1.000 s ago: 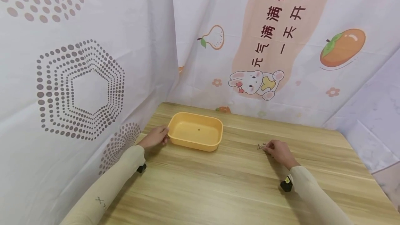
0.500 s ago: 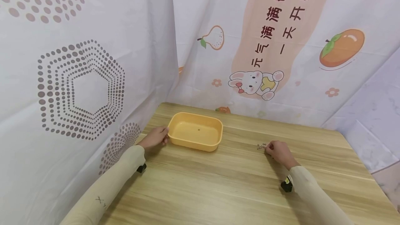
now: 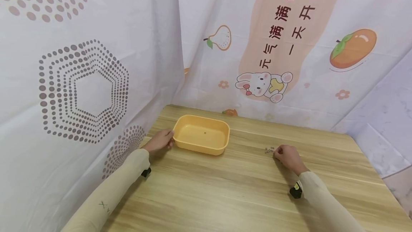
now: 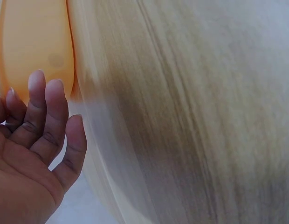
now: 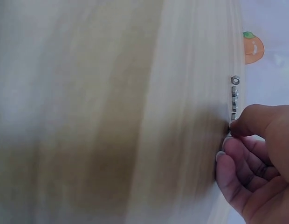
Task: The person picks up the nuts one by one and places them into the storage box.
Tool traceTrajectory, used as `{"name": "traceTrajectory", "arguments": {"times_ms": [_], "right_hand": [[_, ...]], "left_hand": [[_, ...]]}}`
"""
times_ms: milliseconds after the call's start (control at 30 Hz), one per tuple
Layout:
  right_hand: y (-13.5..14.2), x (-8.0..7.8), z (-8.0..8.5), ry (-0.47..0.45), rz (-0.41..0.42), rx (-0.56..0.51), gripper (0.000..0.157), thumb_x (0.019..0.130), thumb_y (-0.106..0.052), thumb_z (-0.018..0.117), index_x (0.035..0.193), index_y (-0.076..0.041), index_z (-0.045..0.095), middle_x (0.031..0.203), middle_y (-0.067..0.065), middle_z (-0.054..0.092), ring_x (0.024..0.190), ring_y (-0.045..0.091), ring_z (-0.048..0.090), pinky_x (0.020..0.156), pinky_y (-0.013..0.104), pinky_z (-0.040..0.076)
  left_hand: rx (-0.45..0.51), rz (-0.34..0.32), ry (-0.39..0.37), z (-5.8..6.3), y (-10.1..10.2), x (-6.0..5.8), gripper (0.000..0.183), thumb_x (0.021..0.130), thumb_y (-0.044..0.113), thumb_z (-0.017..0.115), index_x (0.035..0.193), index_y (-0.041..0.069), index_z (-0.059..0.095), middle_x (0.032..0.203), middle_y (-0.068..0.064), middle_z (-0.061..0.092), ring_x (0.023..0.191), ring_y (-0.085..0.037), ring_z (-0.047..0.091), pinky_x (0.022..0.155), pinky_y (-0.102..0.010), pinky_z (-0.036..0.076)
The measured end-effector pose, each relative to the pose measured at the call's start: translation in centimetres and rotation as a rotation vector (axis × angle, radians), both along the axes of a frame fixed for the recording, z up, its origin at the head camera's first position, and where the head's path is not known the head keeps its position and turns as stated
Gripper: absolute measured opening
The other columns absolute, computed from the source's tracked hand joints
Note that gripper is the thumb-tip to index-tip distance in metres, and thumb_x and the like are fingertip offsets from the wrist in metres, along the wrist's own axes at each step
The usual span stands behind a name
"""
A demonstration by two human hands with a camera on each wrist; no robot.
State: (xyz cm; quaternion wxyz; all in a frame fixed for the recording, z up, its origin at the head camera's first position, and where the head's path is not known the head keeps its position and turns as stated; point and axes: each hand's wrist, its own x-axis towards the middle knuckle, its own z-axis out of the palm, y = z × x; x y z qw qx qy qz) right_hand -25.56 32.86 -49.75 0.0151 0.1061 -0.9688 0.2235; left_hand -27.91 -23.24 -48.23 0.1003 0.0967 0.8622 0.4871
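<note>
A yellow plastic tray (image 3: 201,148) stands at the left of the table, and my left hand (image 3: 160,141) grips its left end by the rim. In the left wrist view the hand's (image 4: 39,140) fingertips lie against the tray (image 4: 35,42). One small nut-like piece (image 3: 205,133) lies on the tray's floor. To the right, several small metal hex nuts (image 3: 268,150) lie in a loose cluster. My right hand (image 3: 289,157) is just right of them, thumb and forefinger pinched together at the table. In the right wrist view a nut, mostly hidden, shows dark between those fingertips, beside the other nuts (image 5: 235,95).
The wood-grain table (image 3: 225,189) reaches to a white printed curtain (image 3: 212,92) at the back. Another curtain (image 3: 96,160) hangs close along the left side, next to the left arm. Bare wood lies between the tray and the nuts.
My right hand has shifted slightly right, off the nuts' edge, and more of the cluster shows. The left hand and the tray have stayed in place.
</note>
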Motion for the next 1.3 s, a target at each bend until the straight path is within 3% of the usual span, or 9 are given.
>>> {"name": "traceTrajectory", "arguments": {"times_ms": [267, 867, 1300], "right_hand": [[0.2, 0.2, -0.3, 0.066, 0.009, 0.008, 0.01, 0.095, -0.006, 0.066, 0.091, 0.0, 0.072, 0.082, 0.007, 0.07, 0.067, 0.015, 0.057, 0.059, 0.033, 0.047], [-0.1, 0.4, 0.1, 0.029, -0.016, -0.018, 0.011, 0.097, -0.01, 0.064, 0.094, -0.001, 0.07, 0.085, 0.006, 0.069, 0.07, 0.016, 0.057, 0.063, 0.034, 0.048], [-0.7, 0.3, 0.7, 0.079, 0.001, -0.007, 0.012, 0.093, -0.006, 0.06, 0.093, 0.0, 0.071, 0.082, 0.006, 0.069, 0.066, 0.015, 0.052, 0.06, 0.031, 0.044]], "left_hand": [[0.004, 0.0, 0.007, -0.4, -0.1, -0.3, 0.03, 0.114, 0.021, 0.039, 0.101, 0.001, 0.058, 0.083, -0.014, 0.062, 0.072, -0.023, 0.061, 0.066, -0.035, 0.057], [-0.006, -0.007, 0.018, -0.3, -0.1, -0.3, 0.032, 0.114, 0.022, 0.038, 0.107, -0.001, 0.06, 0.083, -0.012, 0.062, 0.071, -0.021, 0.06, 0.065, -0.033, 0.056], [-0.024, 0.018, 0.018, -0.6, -0.1, -0.3, 0.03, 0.114, 0.02, 0.038, 0.105, 0.001, 0.06, 0.082, -0.011, 0.062, 0.07, -0.02, 0.061, 0.065, -0.032, 0.056]]}}
